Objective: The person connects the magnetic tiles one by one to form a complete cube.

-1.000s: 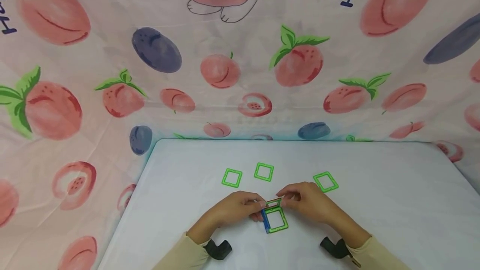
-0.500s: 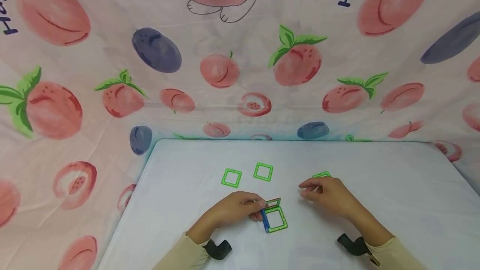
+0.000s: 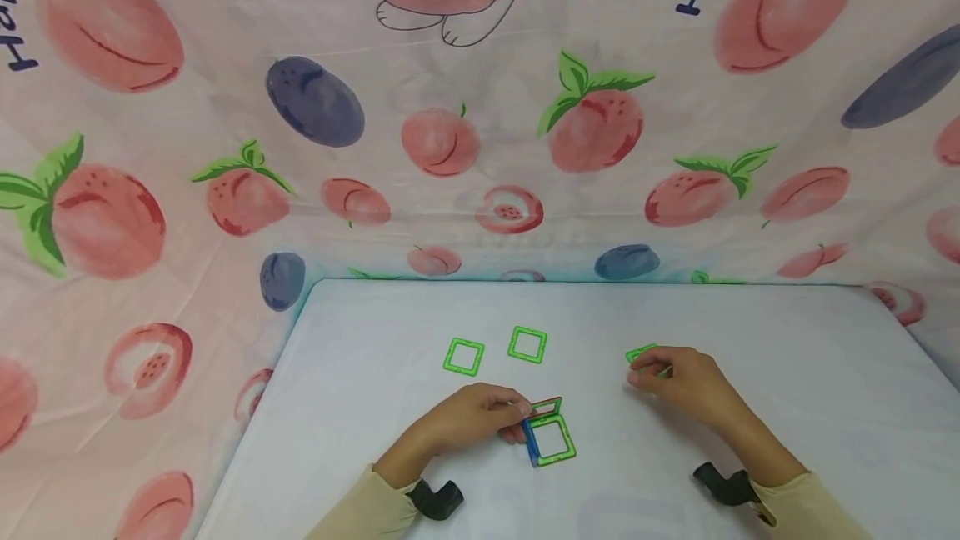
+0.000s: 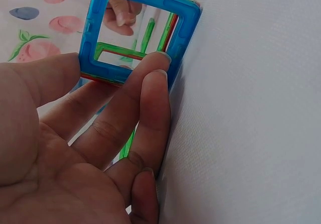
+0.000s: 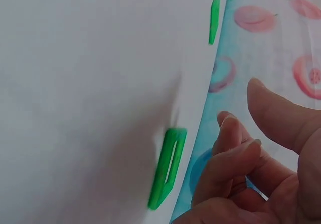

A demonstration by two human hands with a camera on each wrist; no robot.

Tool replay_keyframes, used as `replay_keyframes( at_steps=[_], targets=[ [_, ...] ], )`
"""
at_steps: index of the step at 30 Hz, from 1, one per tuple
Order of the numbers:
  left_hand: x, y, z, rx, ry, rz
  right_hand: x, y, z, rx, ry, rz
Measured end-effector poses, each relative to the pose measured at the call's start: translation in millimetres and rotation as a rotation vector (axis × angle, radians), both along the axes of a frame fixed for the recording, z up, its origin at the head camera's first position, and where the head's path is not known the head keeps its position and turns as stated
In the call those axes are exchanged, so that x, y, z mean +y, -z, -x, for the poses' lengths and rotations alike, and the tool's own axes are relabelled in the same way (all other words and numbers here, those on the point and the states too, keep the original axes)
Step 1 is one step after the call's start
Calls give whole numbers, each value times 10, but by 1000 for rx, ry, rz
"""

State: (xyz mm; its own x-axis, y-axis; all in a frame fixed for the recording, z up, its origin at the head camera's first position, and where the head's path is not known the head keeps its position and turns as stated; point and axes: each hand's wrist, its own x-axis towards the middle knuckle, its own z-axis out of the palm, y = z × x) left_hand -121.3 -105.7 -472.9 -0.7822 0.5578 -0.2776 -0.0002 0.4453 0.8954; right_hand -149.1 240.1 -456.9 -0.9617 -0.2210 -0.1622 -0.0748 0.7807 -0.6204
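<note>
In the head view my left hand (image 3: pixel 472 417) pinches the left side of a small joined group of square magnetic tiles. A blue tile (image 4: pixel 89 28) of that group stands between thumb and fingers in the left wrist view. Joined to it are a green tile (image 3: pixel 557 461) and a tilted tile with green and red edges (image 3: pixel 547 402) at the back. My right hand (image 3: pixel 678 386) is above a loose green tile (image 3: pixel 637 352), partly covering it. The right wrist view shows its fingers loosely bent and apart from this green tile (image 5: pixel 162 174), holding nothing.
Two more green square tiles, one at left (image 3: pixel 449 353) and one nearer the middle (image 3: pixel 531 329), lie flat beyond the left hand. The white table (image 3: pixel 360 340) meets a fruit-printed cloth (image 3: pixel 510 90) behind and at the left. A black wrist mount (image 3: pixel 437 500) sits on each forearm.
My right hand has left the joined tiles and moved right and slightly away, to the loose green tile. The left hand has stayed in place, holding the joined tiles.
</note>
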Motion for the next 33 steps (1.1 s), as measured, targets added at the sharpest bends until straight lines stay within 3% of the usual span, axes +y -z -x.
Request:
replay_keyframes(
  at_steps=[6,15,26,33],
  targets=[
    [4,1,3,-10,-1,1,154,41,31,0,-3,-57],
    [7,23,7,-11,-2,-5,313,62,82,-62,-5,-42],
    [6,1,5,-19,0,-11,370,82,88,-65,-24,-78],
    [2,-4,6,-15,-1,-8,336,101,77,-128,-22,-83]
  ],
)
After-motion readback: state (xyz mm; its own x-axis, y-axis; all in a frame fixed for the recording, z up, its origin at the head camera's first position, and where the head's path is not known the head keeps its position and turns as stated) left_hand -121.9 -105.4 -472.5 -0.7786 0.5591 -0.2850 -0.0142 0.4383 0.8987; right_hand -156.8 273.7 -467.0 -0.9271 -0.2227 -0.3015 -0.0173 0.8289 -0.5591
